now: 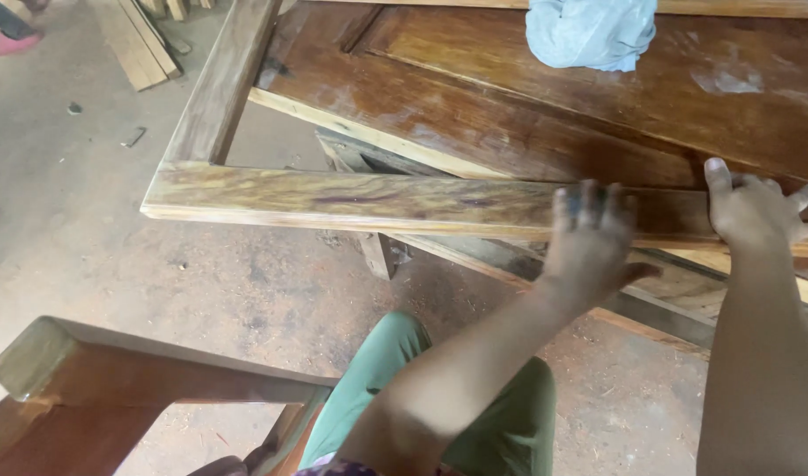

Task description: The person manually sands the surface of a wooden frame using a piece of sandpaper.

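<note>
Nearest, below both hands, green-trousered knees [395, 388] and a wooden chair arm [113, 370] to the left. The left hand [591, 242] lies flat and released on the near rail of the wooden frame [351, 198], fingers spread; the right hand [752, 207] rests just beside it, also unclenched, gripping nothing. The frame looks stiff, heavy and slick with finish, so its edges seem the best hold. Beyond the hands lies a varnished door panel [510, 97], and farther still a blue cloth [589, 33].
</note>
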